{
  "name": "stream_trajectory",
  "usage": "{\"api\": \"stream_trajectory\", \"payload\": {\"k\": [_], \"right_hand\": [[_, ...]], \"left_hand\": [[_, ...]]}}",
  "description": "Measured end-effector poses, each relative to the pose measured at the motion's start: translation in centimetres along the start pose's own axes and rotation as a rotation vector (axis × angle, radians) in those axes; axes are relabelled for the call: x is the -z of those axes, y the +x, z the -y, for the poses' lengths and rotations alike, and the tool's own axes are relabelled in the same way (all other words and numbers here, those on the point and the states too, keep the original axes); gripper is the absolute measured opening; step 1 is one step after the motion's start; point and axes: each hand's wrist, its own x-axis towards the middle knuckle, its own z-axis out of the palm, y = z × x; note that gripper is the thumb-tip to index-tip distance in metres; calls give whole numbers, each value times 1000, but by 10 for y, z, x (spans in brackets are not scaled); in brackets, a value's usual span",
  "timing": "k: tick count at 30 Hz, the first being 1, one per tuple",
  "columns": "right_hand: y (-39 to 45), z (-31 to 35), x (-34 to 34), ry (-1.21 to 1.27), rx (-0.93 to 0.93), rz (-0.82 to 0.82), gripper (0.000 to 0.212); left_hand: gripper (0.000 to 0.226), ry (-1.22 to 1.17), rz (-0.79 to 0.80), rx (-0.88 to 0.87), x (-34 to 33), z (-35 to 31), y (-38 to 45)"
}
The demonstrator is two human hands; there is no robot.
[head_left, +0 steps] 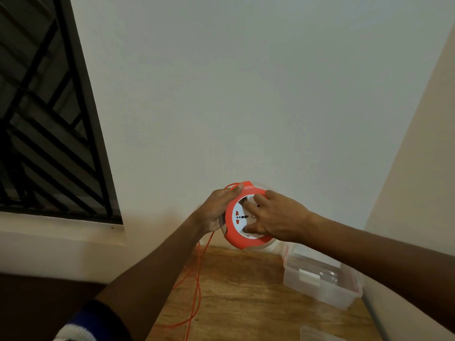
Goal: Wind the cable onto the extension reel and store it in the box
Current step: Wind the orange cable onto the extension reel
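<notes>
Fingers point(248, 205) of the right hand point(278, 217) are seen spread and pressed onto the white socket face of the extension reel point(234, 232), thumb low on the face, other fingers higher. Head view, counted: two hands, one reel, one cable, one box, one loose lid. One left hand point(216, 210) is curled around the reel's far left edge, fingertips hooked over the orange rim near the top. The reel is held upright in the air between both hands, above the far end of the wooden table point(234, 291), its face turned toward the camera. One orange cable point(197, 291) is seen hanging from under the left hand, trailing down across the table's left part in loose loops. One clear plastic box point(320, 279) with red clips is set open on the table, right of and below the reel, partly crossed by the right forearm. One clear lid point(317, 334) is glimpsed at the bottom edge. A barred window point(49, 119) is noted at left.
</notes>
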Motion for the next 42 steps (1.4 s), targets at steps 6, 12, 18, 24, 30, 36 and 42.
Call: {"api": "stream_trajectory", "payload": {"k": [6,12,18,24,30,36,42], "right_hand": [[-11,-7,-7,-88,78,-172,79],[-10,0,-7,-86,-72,-177,77],[2,9,-5,224,-430,-113,73],[17,47,-10,600,-922,-228,62],[3,29,-16,433,-583,-300,46],[-4,15,-12,273,-258,-148,63],[-3,13,-3,61,-272,-90,65]], "left_hand": [[51,14,57,16,0,0,0],[54,-63,43,5,-1,-2,2],[60,-118,-45,-70,-10,-8,6],[52,-101,-81,-86,-12,-10,9],[60,-89,-65,-52,-10,-3,7],[51,-70,-36,-48,-8,-7,7],[53,-86,-15,-24,-2,-8,9]]}}
